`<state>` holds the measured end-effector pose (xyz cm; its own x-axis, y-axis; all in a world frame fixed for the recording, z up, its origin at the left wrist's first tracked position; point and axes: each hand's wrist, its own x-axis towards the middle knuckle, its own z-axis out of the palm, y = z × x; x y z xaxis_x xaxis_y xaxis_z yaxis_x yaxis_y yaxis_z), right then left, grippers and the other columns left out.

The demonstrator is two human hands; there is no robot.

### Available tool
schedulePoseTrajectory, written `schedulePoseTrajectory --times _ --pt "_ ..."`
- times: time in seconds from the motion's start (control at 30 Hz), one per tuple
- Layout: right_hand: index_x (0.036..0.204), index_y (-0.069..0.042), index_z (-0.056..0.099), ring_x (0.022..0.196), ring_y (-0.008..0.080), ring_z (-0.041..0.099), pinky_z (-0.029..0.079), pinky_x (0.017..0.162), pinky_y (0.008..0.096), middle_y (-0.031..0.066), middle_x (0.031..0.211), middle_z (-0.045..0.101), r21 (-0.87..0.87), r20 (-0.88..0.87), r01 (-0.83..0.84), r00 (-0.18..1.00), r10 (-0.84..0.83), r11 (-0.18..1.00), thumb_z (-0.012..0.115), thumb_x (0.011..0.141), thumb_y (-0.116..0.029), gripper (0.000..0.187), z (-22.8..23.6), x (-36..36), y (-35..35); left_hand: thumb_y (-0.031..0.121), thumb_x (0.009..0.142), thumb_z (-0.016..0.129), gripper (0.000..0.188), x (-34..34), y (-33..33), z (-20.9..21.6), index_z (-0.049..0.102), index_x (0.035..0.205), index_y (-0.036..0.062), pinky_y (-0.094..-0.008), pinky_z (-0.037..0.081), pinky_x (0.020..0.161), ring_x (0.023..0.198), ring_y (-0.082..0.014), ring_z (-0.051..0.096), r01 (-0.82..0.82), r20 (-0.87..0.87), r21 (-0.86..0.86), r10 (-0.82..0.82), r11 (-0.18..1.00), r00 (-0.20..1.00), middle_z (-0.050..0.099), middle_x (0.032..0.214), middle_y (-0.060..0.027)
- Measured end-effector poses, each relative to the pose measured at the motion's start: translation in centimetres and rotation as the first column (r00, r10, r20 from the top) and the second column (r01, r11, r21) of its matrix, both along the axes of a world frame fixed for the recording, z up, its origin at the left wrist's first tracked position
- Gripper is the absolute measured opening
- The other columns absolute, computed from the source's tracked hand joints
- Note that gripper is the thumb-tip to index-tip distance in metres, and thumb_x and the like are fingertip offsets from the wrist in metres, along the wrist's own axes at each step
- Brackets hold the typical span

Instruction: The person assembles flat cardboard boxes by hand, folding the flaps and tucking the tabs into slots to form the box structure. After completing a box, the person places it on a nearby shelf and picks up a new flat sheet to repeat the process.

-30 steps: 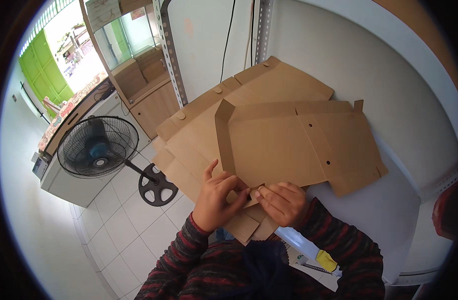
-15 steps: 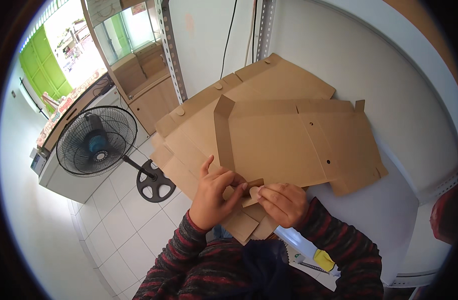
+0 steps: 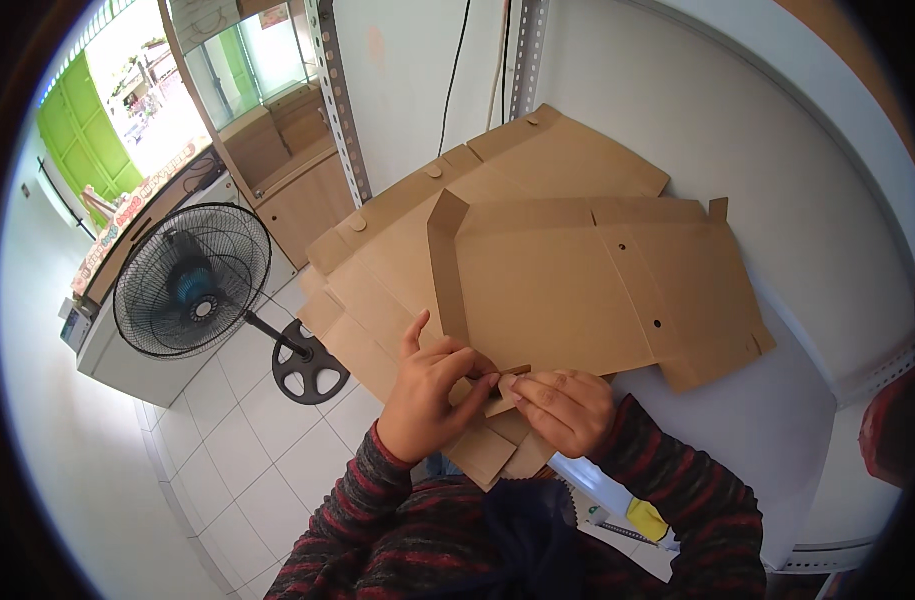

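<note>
A flat, die-cut brown cardboard box blank (image 3: 537, 285) lies in front of me, with folded side flaps and two small dark holes. It rests on another cardboard blank (image 3: 577, 160), which has rounded tabs along its far edge. At the near edge of the top blank, my left hand (image 3: 429, 392) pinches a narrow flap between thumb and index finger, its little finger raised. Beside it, my right hand (image 3: 567, 408) pinches a small rounded cardboard tab (image 3: 506, 391). The fingertips almost meet, and they partly hide the flap and tab.
A black standing fan (image 3: 192, 282) is on the tiled floor (image 3: 247, 440) to the left. Behind it are a wooden cabinet (image 3: 302, 215) and slotted metal posts (image 3: 343, 110). The blanks lie over a pale surface (image 3: 717, 450) against the wall. Something yellow (image 3: 646, 520) lies below my right forearm.
My fingertips have come slightly closer together at the tab, and the small flap has shifted a little. The large blanks stay in place.
</note>
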<state>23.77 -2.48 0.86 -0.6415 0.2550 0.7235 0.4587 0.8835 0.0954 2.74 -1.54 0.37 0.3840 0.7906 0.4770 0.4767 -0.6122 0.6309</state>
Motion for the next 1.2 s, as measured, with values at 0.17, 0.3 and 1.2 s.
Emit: schedulePoseTrajectory --times 0.17,0.3,1.2 --pt "0.078 0.004 0.065 0.084 0.0213 0.068 0.054 0.064 0.0297 0.013 0.096 0.069 -0.009 -0.004 -0.003 1.0 0.003 1.0 0.069 0.077 -0.003 0.007 0.02 -0.07 0.12 0.007 0.08 0.069 0.008 -0.11 0.12 -0.15 0.064 0.086 0.0074 -0.0567 0.019 0.111 0.076 -0.019 0.063 -0.002 -0.004 0.011 0.002 1.0 1.0 0.063 0.073 0.0001" --pt "0.079 0.004 0.065 0.084 0.0209 0.068 0.054 0.063 0.0293 0.0122 0.095 0.069 -0.001 -0.007 0.006 1.0 -0.006 1.0 0.069 0.077 -0.003 0.008 0.1 -0.1 -0.07 0.006 0.08 0.068 0.01 -0.04 -0.13 -0.02 0.064 0.088 0.0086 -0.0562 0.019 0.111 0.081 -0.0193 0.063 0.006 -0.006 0.002 -0.006 1.0 1.0 0.063 0.075 0.0002" --pt "0.079 0.003 0.065 0.075 0.0216 0.066 0.052 0.059 0.0318 0.0107 0.092 0.066 -0.141 -0.12 0.058 0.99 -0.076 0.988 0.072 0.075 0.001 0.008 0.31 -0.49 -0.15 0.008 0.081 0.067 0.015 -0.89 0.1 0.36 0.067 0.094 0.0145 -0.0588 0.016 0.112 0.1 -0.0192 0.059 0.158 -0.062 0.019 -0.156 0.987 0.986 0.065 0.088 0.0012"
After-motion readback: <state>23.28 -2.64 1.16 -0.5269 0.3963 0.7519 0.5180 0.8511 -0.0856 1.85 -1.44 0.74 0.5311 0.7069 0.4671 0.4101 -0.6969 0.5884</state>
